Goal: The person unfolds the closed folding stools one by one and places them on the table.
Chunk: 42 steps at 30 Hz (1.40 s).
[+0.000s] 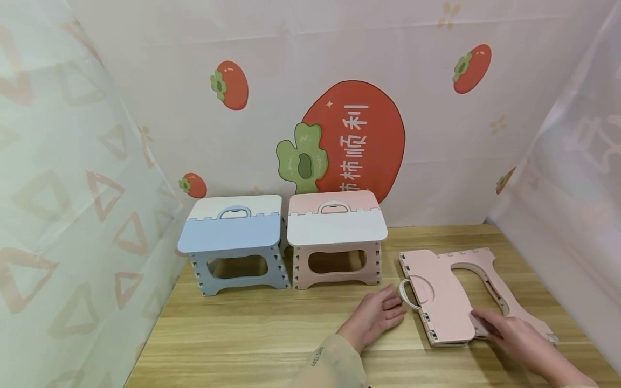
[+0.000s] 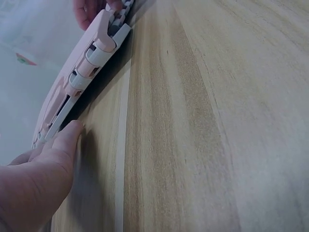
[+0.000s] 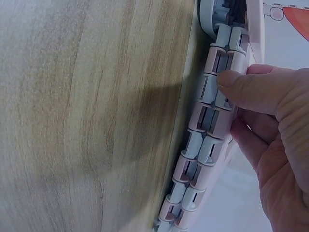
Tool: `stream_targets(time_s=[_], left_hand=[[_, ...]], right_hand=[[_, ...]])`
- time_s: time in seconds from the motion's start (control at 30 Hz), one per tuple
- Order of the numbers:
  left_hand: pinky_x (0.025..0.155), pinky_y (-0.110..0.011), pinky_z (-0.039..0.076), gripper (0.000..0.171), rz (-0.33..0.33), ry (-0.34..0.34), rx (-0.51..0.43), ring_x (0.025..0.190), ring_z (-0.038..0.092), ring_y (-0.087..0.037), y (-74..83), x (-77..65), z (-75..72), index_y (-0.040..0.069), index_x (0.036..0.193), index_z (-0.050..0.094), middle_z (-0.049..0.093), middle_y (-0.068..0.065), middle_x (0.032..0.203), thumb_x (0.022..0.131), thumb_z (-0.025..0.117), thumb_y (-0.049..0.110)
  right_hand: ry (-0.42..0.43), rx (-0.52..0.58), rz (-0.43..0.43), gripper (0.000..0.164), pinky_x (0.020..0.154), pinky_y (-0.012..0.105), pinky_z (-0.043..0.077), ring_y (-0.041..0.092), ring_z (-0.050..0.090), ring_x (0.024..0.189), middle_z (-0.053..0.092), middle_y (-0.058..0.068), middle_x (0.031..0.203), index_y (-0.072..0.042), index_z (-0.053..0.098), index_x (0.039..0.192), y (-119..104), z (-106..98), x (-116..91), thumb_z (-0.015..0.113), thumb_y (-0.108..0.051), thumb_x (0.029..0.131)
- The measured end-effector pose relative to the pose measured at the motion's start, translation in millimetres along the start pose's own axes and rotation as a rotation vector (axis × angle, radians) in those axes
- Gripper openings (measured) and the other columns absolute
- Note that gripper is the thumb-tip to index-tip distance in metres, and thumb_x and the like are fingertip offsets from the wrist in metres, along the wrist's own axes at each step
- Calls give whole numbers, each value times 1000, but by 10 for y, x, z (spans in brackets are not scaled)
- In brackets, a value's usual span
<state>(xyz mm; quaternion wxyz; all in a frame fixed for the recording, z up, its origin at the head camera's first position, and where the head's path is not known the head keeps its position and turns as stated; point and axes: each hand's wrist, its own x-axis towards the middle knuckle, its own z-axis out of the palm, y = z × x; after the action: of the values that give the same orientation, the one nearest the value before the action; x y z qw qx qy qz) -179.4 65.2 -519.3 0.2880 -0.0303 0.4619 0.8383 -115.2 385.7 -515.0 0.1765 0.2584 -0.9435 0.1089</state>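
A pink folding stool [image 1: 443,302] lies collapsed on the right of the table, a leg panel with a cutout reaching to its right. Its white carry handle [image 1: 409,294] sticks out to the left. My right hand [image 1: 514,337] grips the stool's near edge; in the right wrist view the thumb [image 3: 241,89] presses the hinged edge [image 3: 193,145] and the other fingers are behind it. My left hand [image 1: 375,318] is beside the handle with relaxed fingers and holds nothing. The left wrist view shows it close to the stool's edge [image 2: 79,63]; whether they touch, I cannot tell.
A blue and white folding stool [image 1: 230,231] and a pink and white one [image 1: 337,229] stand unfolded side by side at the back left. A wooden table [image 1: 233,339] bears everything. Fruit-printed sheeting [image 1: 427,134] encloses the back and sides.
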Motion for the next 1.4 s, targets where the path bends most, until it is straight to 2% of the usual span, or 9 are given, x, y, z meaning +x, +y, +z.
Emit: stream_targets(time_s=[0.2, 0.4, 0.6, 0.8, 1.17, 1.27, 1.4], left_hand=[[113, -58, 42, 69, -7, -5, -12, 133, 50, -51, 3, 44, 41, -12, 150, 38, 44, -39, 146, 103, 60, 34], [112, -59, 42, 64, -15, 8, -16, 129, 54, -49, 10, 73, 84, -16, 144, 43, 54, -36, 138, 105, 57, 32], [114, -59, 40, 58, 0, 22, -77, 130, 53, -50, -10, 131, 96, -18, 141, 46, 58, -34, 130, 105, 56, 27], [113, -57, 42, 53, 0, 51, -130, 130, 54, -48, -55, 169, 98, -17, 138, 48, 59, -34, 131, 104, 55, 23], [111, -57, 44, 46, -5, 59, -118, 125, 58, -48, -61, 178, 92, -17, 133, 52, 62, -35, 124, 105, 53, 20], [110, -57, 46, 44, -14, 61, -114, 123, 60, -47, -63, 177, 84, -17, 132, 54, 64, -35, 122, 105, 51, 18], [108, -56, 47, 42, -20, 66, -105, 121, 62, -46, -60, 176, 74, -16, 130, 55, 66, -34, 119, 106, 50, 18]], right_hand=[[2, -3, 8, 58, 60, 33, 60, 8, 71, 74, 78, 9, 90, -5, 71, 113, -5, -13, 10, 92, -3, 59], [-16, 7, 15, 58, 60, 31, 59, 6, 70, 75, 78, 9, 90, -4, 70, 113, -8, -27, 13, 93, -3, 59], [-32, 2, 32, 58, 61, 33, 60, 8, 71, 75, 78, 9, 92, -4, 71, 114, -16, -40, 16, 93, -5, 60], [-50, 21, 36, 57, 59, 29, 58, 4, 69, 76, 77, 9, 91, -3, 70, 114, -9, -28, 14, 92, -2, 62], [-77, 14, 20, 58, 58, 29, 57, 6, 69, 74, 76, 10, 88, 3, 69, 112, 8, -20, 42, 92, 1, 59], [-85, -13, 41, 57, 59, 31, 57, 9, 69, 72, 76, 7, 86, 2, 70, 112, -26, -26, 48, 92, 1, 59], [-124, -19, 113, 53, 62, 34, 58, 13, 69, 72, 76, 5, 86, 0, 71, 113, -75, -49, 84, 89, 1, 63]])
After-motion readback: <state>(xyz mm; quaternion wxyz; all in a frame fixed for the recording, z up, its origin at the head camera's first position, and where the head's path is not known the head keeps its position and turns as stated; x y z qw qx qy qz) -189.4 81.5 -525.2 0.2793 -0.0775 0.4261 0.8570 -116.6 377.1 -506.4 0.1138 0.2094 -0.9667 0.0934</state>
